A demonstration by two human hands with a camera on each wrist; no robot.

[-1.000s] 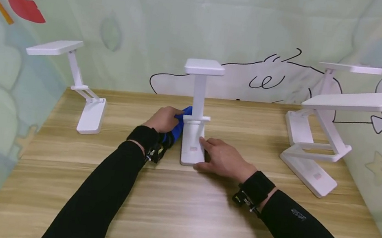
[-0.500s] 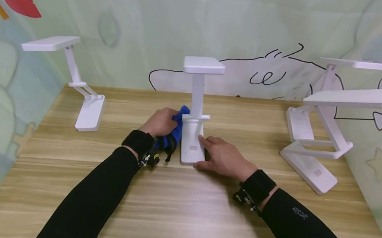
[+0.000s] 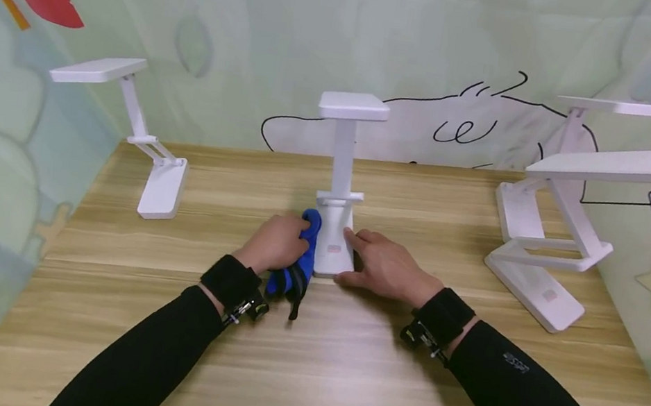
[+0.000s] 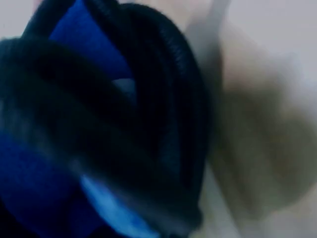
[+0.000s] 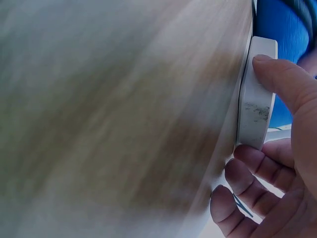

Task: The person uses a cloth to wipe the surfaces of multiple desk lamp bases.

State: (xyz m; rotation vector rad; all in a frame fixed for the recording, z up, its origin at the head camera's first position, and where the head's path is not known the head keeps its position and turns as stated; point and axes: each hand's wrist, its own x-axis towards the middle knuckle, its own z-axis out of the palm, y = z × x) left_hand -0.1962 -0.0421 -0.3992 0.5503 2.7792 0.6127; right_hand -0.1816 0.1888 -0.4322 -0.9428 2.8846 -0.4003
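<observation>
A white folding desk lamp (image 3: 343, 156) stands upright in the middle of the wooden table. My left hand (image 3: 278, 241) grips a bunched blue cloth (image 3: 306, 256) with black edging, held against the left side of the lamp's base. The cloth fills much of the left wrist view, dark and blurred. My right hand (image 3: 386, 265) holds the near right corner of the base. In the right wrist view, its thumb (image 5: 285, 74) lies on the white end of the base (image 5: 256, 106), which has dark smudges, and its fingertips (image 5: 242, 173) are at the corner.
Another white desk lamp (image 3: 163, 189) stands at the left. At the right, two more lamps stand close together, the nearer one (image 3: 534, 287) partly covering the farther one (image 3: 519, 214). A printed cloth backdrop (image 3: 251, 23) encloses the table (image 3: 336, 387) at back and sides.
My left hand has slid the blue cloth toward me along the left side of the lamp's base, from beside the post to near the front end. My right hand keeps its hold.
</observation>
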